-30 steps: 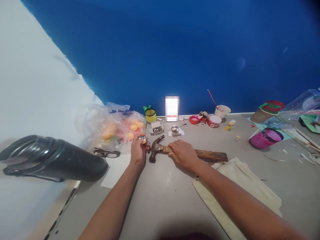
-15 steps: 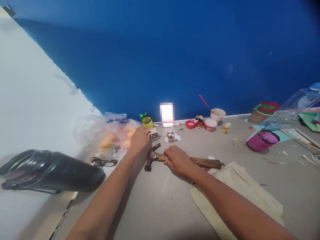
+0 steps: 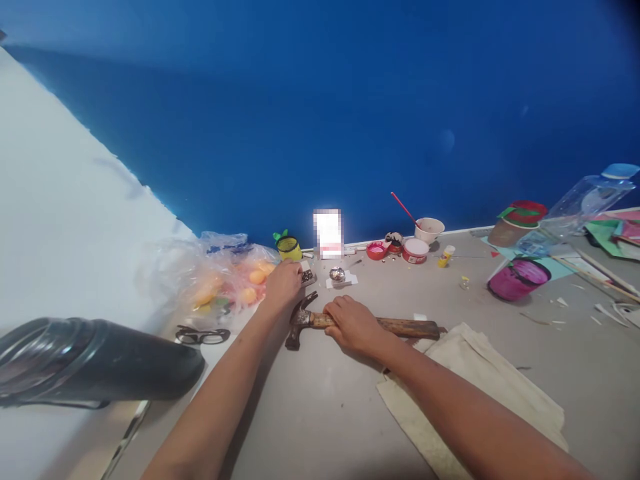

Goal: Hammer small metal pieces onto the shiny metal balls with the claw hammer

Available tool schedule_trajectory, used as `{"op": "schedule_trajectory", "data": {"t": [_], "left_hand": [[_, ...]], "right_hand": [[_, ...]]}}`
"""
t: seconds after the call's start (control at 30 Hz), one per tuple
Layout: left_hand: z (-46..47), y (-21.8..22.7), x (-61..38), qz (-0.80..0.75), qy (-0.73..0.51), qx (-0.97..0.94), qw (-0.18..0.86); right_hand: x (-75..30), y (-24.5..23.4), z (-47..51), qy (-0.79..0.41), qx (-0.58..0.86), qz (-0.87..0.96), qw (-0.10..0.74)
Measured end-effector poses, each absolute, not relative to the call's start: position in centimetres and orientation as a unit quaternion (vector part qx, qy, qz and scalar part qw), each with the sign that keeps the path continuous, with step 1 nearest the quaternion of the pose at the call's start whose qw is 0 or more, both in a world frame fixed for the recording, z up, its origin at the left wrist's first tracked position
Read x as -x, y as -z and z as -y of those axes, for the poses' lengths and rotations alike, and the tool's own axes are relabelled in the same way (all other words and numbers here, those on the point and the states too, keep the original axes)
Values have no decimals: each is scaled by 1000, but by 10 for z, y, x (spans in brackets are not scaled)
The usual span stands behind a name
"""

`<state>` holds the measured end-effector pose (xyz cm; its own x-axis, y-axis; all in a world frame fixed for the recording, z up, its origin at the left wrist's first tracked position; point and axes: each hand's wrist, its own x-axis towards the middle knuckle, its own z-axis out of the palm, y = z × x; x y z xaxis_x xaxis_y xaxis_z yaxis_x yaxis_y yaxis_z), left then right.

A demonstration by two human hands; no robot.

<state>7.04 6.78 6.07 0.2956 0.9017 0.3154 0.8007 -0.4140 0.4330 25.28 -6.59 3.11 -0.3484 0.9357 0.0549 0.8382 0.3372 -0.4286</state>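
Note:
My right hand (image 3: 353, 321) is wrapped round the wooden handle of a claw hammer (image 3: 407, 327), which lies on the table with its metal head to the left. Beyond the hammer head, the fingers of my left hand (image 3: 285, 283) close on the side of a small pale box (image 3: 305, 267) holding dark, shiny little pieces. My hand hides much of that box and most of its fingertips. Just right of the box, a shiny silver rounded piece (image 3: 337, 274) sits on white paper (image 3: 352, 281).
Left are a dark bottle (image 3: 135, 360), eyeglasses (image 3: 204, 335) and a plastic bag (image 3: 175, 273) with orange things. A yellow cup (image 3: 289, 249), red tubs (image 3: 415, 251) and a white cup (image 3: 429, 230) line the wall. Right lie a cloth (image 3: 493, 373) and a pink container (image 3: 520, 279).
The view has shifted slightly. My left hand has come nearer and now covers more of the small box. My right hand keeps its hold on the hammer, which stays in place.

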Motion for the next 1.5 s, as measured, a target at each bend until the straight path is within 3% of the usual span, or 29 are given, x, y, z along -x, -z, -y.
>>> {"op": "schedule_trajectory", "data": {"t": [0.13, 0.23, 0.3, 0.4, 0.73, 0.9, 1.13, 1.5], "left_hand": [[-43, -76, -62, -532, -353, -702, 317], [-11, -83, -56, -502, -351, -588, 528], [11, -81, -56, -481, -350, -542, 594], [35, -74, -63, -467, -342, -504, 641], [47, -65, -69, -402, -408, -388, 722], [53, -67, -56, -375, -408, -411, 724], [67, -62, -52, -455, -415, -549, 564], [71, -57, -54, -458, -408, -643, 458]], "right_hand": [[-252, -34, 65, -198, 551, 786, 198], [-247, -36, 64, -294, 545, 700, 357], [-244, -38, 65, -378, 516, 606, 473], [-240, -41, 68, -466, 452, 530, 545], [-237, -43, 70, -509, 454, 464, 565], [-241, -42, 65, -589, 435, 404, 549], [-241, -43, 69, -701, 354, 382, 488], [-246, -36, 64, -720, 352, 368, 472]]}}
